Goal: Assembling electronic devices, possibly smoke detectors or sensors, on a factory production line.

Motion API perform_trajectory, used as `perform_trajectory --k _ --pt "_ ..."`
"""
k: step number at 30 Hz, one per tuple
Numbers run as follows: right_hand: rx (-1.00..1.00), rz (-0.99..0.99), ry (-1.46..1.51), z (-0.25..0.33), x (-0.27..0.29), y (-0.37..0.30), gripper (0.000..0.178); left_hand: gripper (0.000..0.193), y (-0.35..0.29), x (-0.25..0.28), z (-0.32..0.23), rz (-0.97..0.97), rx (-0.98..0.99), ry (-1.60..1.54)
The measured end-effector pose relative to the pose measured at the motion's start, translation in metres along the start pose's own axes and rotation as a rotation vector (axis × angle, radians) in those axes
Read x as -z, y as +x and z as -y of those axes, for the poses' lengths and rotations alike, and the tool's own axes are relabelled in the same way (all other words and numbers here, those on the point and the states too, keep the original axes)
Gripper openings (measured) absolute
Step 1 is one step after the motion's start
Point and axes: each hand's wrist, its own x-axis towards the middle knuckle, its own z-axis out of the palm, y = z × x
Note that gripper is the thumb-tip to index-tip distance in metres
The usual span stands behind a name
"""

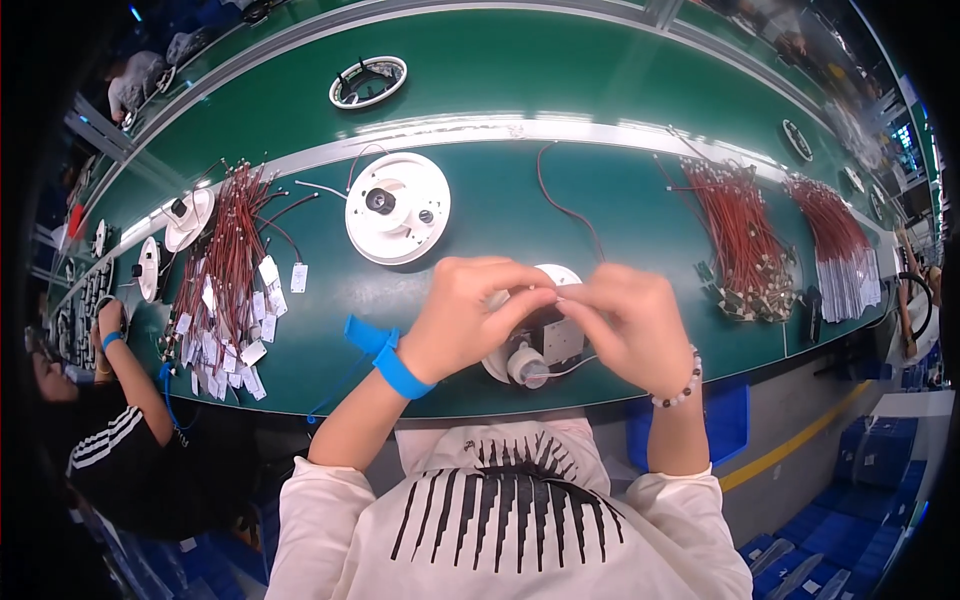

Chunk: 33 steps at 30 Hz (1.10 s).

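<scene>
My left hand [474, 312] and my right hand [634, 322] meet fingertip to fingertip, both pinched closed over a white round device [494, 366]. What they pinch is too small and covered to make out. Below the fingers, the device shows a round lens-like part [528, 368], a white square block [563, 341] and a thin white wire running right. A red-brown cable [566, 207] lies on the bench beyond and runs toward my right hand; its near end is hidden. A blue wrist strap circles my left wrist, a bead bracelet my right.
A similar white round device [425, 185] sits beyond my left hand. Bundles of red-brown cables with white tags [225, 290] lie left, more cable bundles [735, 230] right. A black-and-white ring [368, 82] rests on the far green surface. A co-worker's arm [135, 375] reaches in at left.
</scene>
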Motion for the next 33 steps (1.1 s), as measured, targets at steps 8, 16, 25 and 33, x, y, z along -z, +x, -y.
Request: perform_trajectory --k 8,16,25,33 --pt "-0.096 0.055 0.098 -0.014 -0.003 -0.004 0.006 0.013 -0.005 0.002 0.008 0.107 0.045 0.02" --pt "-0.144 0.075 -0.179 -0.027 -0.006 -0.002 0.006 0.023 -0.007 -0.002 0.025 0.078 0.072 0.225" --pt "-0.214 0.164 -0.229 -0.042 -0.005 0.012 0.015 0.022 -0.006 -0.004 0.023 0.109 0.105 0.194" --pt "-0.32 0.218 -0.282 -0.038 -0.006 0.019 0.018 0.022 -0.007 -0.004 0.024 0.11 0.095 0.212"
